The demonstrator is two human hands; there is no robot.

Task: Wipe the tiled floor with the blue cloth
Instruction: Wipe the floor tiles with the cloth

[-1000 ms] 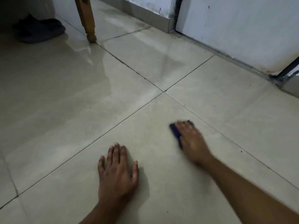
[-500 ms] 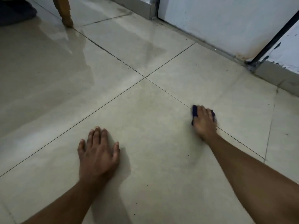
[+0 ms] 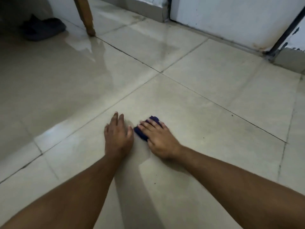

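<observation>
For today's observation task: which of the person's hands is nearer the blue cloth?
Right. The right hand lies flat on the cloth, pressing it to the floor. The left hand rests on the tile just left of it.

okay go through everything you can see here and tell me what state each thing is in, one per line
blue cloth: bunched, flat on the floor, pressed under the right hand
right hand: fingers straight, pressing on the cloth
left hand: flat on the floor beside the cloth, holding nothing
tiled floor: glossy, a few dark specks on it
wooden furniture leg: upright, foot on the floor
dark slipper: lying on the floor, far left
</observation>
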